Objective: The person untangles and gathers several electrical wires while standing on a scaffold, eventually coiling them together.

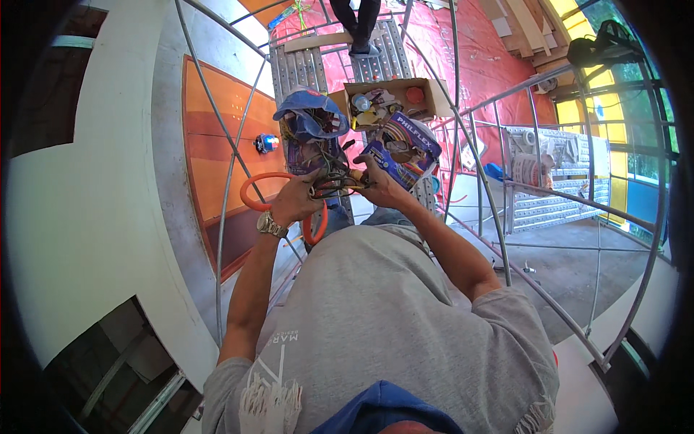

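My left hand (295,201), with a metal watch on its wrist, is closed round a tangled bundle of dark and coloured electrical wires (331,188). A loop of orange flexible conduit (249,192) curves around and below that hand. On the other side, my right hand (383,189) is closed on the right end of the wires, where a small yellowish-brown piece shows by the fingers; its kind is unclear. Just beyond my hands stand a blue bag (307,119) with wires inside and an open purple printed box (419,145) of wire.
Metal scaffold tubes (486,192) surround me. An open cardboard box (439,99) of mixed items lies on perforated planks (387,43), where another person's legs (356,25) stand. Another platform (557,210) with bags is at right; a pale wall (101,210) rises at left.
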`<state>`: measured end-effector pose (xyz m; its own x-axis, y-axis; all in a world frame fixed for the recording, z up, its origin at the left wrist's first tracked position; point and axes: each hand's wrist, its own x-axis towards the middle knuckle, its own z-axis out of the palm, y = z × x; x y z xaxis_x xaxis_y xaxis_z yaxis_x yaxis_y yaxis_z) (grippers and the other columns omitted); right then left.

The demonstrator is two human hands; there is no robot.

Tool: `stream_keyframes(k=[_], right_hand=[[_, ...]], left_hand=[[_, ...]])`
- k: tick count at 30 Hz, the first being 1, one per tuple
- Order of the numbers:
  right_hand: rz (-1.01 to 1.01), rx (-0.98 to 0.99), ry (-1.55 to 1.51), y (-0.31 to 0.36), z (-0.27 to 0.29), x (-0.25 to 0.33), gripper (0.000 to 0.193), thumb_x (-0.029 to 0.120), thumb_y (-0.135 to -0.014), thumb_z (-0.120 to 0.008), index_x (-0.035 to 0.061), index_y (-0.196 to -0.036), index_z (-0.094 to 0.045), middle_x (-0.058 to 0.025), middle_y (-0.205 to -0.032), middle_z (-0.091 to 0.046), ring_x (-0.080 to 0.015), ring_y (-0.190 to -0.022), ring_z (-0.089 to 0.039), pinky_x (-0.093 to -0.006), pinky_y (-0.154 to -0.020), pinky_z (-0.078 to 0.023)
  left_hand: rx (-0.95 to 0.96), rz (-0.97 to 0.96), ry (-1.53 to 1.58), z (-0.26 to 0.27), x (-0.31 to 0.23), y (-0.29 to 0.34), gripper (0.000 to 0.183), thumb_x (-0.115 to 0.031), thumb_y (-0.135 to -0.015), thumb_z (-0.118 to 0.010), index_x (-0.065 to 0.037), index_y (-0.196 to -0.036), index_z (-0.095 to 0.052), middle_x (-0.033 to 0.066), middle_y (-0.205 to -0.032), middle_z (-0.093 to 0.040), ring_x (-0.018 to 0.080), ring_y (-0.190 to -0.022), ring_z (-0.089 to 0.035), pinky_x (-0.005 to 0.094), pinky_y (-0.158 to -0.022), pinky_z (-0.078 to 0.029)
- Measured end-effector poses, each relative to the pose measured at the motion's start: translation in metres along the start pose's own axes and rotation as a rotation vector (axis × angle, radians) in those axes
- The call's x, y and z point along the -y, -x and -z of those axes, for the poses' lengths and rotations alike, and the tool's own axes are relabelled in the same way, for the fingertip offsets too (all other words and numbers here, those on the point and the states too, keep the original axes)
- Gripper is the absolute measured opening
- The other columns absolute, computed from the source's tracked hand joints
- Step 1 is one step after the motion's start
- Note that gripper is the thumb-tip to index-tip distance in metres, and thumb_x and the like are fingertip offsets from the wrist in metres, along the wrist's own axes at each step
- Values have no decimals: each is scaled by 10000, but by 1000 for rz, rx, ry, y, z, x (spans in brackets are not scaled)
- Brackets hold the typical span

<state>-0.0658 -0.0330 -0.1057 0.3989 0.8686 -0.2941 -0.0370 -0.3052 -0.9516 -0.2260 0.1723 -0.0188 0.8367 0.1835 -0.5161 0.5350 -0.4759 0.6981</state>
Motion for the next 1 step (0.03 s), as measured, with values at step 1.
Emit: stream_keyframes(k=[1], right_hand=[[-2, -3, -1, 0, 0, -4, 471, 274, -967, -766, 16, -1278, -523, -155, -1001, -675, -204, -882, -601, -355, -809, -501]], left_hand=[[5, 6, -96, 0, -1, 0, 763, -195, -764, -739, -88, -1492, -539, 140, -1166, -747, 298, -998, -714, 357, -899, -552]])
